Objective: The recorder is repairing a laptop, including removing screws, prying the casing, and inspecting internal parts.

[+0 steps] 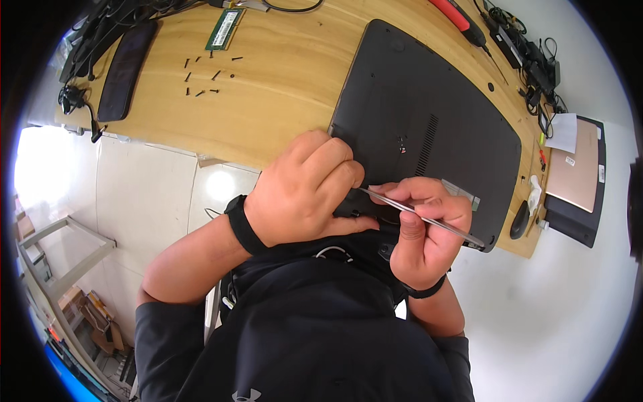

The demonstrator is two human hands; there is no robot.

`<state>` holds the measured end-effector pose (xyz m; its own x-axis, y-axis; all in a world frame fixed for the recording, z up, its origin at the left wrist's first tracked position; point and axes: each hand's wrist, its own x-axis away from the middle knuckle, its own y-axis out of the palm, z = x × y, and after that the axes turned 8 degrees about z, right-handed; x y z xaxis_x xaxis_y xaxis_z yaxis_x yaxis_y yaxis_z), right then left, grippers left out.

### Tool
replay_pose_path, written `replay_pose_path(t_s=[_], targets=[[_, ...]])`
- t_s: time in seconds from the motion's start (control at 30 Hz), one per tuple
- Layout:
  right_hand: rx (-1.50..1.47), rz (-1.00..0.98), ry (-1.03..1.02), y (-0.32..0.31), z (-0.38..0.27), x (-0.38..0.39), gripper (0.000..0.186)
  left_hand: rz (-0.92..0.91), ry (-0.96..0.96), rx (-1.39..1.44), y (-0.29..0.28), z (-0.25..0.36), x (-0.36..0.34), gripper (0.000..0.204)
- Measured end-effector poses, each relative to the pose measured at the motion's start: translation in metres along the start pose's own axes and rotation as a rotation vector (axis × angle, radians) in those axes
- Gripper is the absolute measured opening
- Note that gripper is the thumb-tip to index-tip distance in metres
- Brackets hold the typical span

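Note:
A dark laptop (395,87) lies with its underside up on the wooden table, at an angle, near me. My left hand (301,191) is closed at its near left part, fingers curled over the edge and thumb stretched along the near side; the fingertips are hidden. My right hand (432,224) grips slim metal tweezers (435,221) between thumb and fingers, over the laptop's near edge. Their tip points left and meets the surface close to my left fingers. A vent grille (426,144) shows on the laptop's cover.
Several small black screws (216,75) and a green memory module (225,29) lie at the far left, beside a black phone (127,70). A red and black screwdriver (462,23) is at the far right. Cables (536,67) and a gold laptop (568,164) are farther right.

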<state>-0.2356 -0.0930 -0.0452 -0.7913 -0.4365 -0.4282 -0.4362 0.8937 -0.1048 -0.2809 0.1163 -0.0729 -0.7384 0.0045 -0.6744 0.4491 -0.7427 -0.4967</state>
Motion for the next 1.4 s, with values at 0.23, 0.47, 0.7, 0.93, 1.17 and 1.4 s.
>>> replay_pose_path(t_s=[0.23,0.47,0.7,0.93,1.17,1.4], targets=[[-0.05,0.004,0.009,-0.001,0.001,0.006,0.022,-0.061,-0.044,-0.02,-0.001,0.002,0.001,0.054],[0.006,-0.054,-0.02,-0.002,-0.003,0.004,0.027,-0.107,-0.068,-0.019,-0.003,0.002,0.001,0.054],[0.242,-0.152,-0.181,0.007,-0.013,-0.007,0.039,-0.112,-0.055,-0.02,-0.002,0.002,0.002,0.052],[0.147,-0.023,0.104,0.009,-0.018,-0.017,0.015,-0.074,0.004,-0.078,-0.001,0.001,0.002,0.057],[-0.186,0.107,0.539,0.002,-0.012,-0.03,0.012,-0.062,0.035,-0.094,0.002,0.001,0.002,0.054],[-0.213,0.093,0.632,-0.002,-0.011,-0.036,0.011,-0.049,0.034,-0.082,0.004,0.0,0.0,0.053]])
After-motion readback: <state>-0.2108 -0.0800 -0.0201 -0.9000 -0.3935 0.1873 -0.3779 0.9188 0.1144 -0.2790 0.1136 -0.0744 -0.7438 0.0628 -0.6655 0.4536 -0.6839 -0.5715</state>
